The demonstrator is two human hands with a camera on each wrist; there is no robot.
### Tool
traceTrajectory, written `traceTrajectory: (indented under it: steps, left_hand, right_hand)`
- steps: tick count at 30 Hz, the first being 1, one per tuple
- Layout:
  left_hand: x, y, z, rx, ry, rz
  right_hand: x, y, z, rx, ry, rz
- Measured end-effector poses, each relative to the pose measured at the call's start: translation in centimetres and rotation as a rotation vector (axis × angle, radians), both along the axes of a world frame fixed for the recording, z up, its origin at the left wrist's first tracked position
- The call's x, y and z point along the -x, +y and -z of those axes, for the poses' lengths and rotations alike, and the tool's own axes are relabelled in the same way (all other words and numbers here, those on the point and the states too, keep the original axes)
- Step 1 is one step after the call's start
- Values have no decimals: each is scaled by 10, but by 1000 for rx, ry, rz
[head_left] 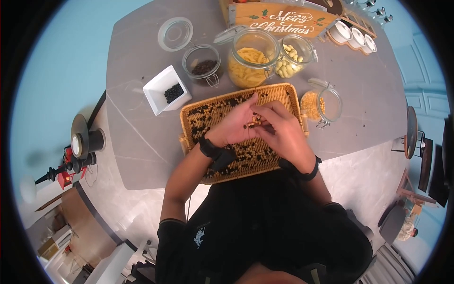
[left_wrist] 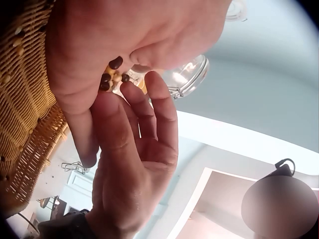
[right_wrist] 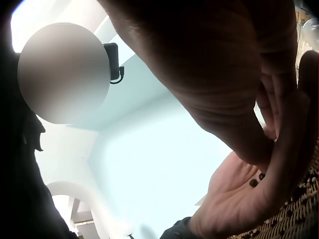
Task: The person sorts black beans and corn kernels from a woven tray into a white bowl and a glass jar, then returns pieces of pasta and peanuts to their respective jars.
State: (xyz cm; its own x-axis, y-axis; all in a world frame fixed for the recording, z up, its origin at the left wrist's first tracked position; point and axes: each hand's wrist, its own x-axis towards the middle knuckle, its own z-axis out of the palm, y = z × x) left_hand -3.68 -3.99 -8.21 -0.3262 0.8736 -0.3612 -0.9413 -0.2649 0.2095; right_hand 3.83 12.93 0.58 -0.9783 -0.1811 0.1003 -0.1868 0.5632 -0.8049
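My left hand [head_left: 232,125] is turned palm up over a wicker tray [head_left: 198,179], thumb raised, with a small heap of black and yellow beans [head_left: 255,121] in its palm. Bent over that heap is my right hand [head_left: 289,135]. Its thumb and fingertips reach right to the beans [left_wrist: 113,77], a gap showing between them; whether a bean is pinched I cannot tell. Two black beans [right_wrist: 254,183] show on the left palm in the right wrist view. More black and yellow beans [head_left: 250,154] lie scattered across the tray.
Left of the tray stands a square white bowl [head_left: 158,105] of black beans. Behind it are an open jar [head_left: 194,56] of dark beans, a pasta jar [head_left: 246,71] and a jar of pale nuts [head_left: 289,61]. To the right, a jar of yellow kernels [head_left: 312,104] lies tipped.
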Motion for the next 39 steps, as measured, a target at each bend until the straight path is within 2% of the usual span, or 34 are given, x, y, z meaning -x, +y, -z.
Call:
traceTrajectory:
  steps: [3, 6, 9, 12, 15, 24, 39]
  left_hand:
    - [2, -1, 9, -167, 1, 20]
    - [-1, 0, -15, -37, 91, -27]
    - [0, 2, -15, 30, 110, -77]
    - [-1, 5, -17, 148, 141, -167]
    - [1, 5, -4, 103, 151, -166]
    - [6, 4, 1, 21, 156, -108]
    - [5, 3, -19, -18, 137, -54]
  right_hand:
    - [-3, 5, -1, -11, 22, 11]
    - [-4, 9, -3, 2, 59, 14]
    - [-2, 10, -1, 30, 70, 34]
    - [-1, 11, -6, -50, 88, 34]
    - [-2, 12, -5, -91, 65, 80]
    - [-3, 21, 13, -215, 26, 89]
    - [-3, 22, 16, -181, 155, 63]
